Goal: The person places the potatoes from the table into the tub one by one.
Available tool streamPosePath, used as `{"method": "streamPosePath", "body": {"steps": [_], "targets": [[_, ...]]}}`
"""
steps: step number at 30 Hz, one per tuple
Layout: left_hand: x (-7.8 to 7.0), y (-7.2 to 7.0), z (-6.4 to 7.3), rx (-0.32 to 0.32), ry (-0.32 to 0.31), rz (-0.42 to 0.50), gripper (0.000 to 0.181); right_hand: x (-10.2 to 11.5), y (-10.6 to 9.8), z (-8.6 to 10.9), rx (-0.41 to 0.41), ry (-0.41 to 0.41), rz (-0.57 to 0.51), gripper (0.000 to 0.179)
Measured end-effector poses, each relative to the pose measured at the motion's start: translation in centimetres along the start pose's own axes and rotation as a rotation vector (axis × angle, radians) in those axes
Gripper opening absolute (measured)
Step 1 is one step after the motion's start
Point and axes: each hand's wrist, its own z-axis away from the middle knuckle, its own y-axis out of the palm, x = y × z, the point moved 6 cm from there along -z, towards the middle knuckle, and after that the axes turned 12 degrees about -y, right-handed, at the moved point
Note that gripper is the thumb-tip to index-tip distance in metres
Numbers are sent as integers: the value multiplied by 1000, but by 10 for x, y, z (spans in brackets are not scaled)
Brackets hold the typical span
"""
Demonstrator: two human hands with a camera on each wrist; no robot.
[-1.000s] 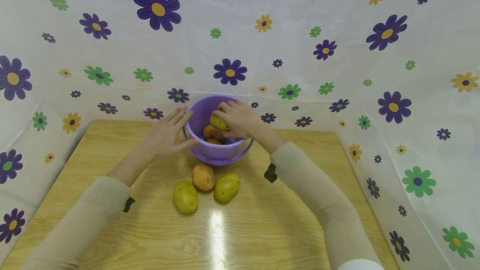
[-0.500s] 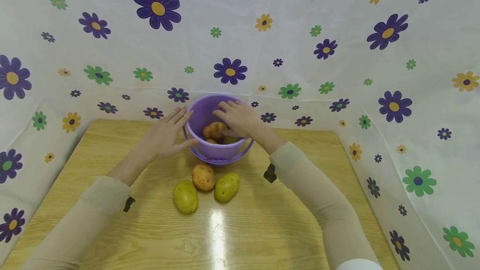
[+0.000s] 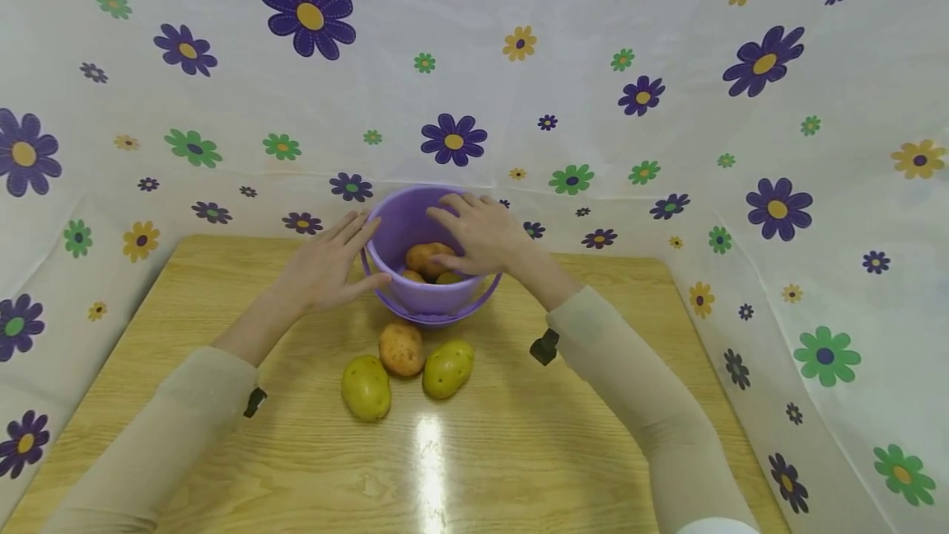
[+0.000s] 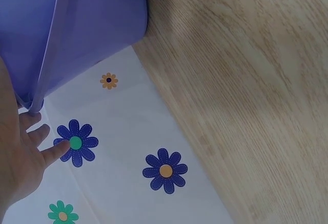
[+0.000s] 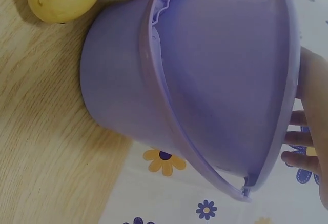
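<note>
A purple bucket (image 3: 426, 299) stands at the back of the table, its handle lowered toward the front. Against the bucket's left rim rests my left hand (image 3: 326, 266), fingers straight; it also shows at the left edge of the left wrist view. My right hand (image 3: 485, 237) hovers over the right side of the opening with fingers loosely spread and nothing in them. Inside lie several potatoes (image 3: 423, 257), partly hidden by the rim and my hand. In front of the bucket are a brown potato (image 3: 401, 349) and two yellow-green potatoes, one left (image 3: 366, 388) and one right (image 3: 448, 369).
The wooden table (image 3: 519, 435) is enclosed at the back and sides by a white flower-print cloth (image 3: 578, 15). The cloth hangs close behind the bucket. The bucket's handle (image 5: 177, 124) shows up close in the right wrist view.
My right hand lowered a yellow-green potato into the bucket and let go of it, then drew slightly up and right with its fingers loosened. My left hand stays at the rim.
</note>
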Motion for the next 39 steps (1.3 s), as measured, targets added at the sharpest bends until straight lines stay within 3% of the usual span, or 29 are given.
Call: {"method": "streamPosePath", "body": {"steps": [16, 39], "targets": [[1, 0, -2, 5, -1, 0, 94, 3, -11, 30, -118, 58, -75, 84], [0, -1, -1, 9, -7, -15, 95, 31, -19, 64, -270, -15, -62, 86]]}}
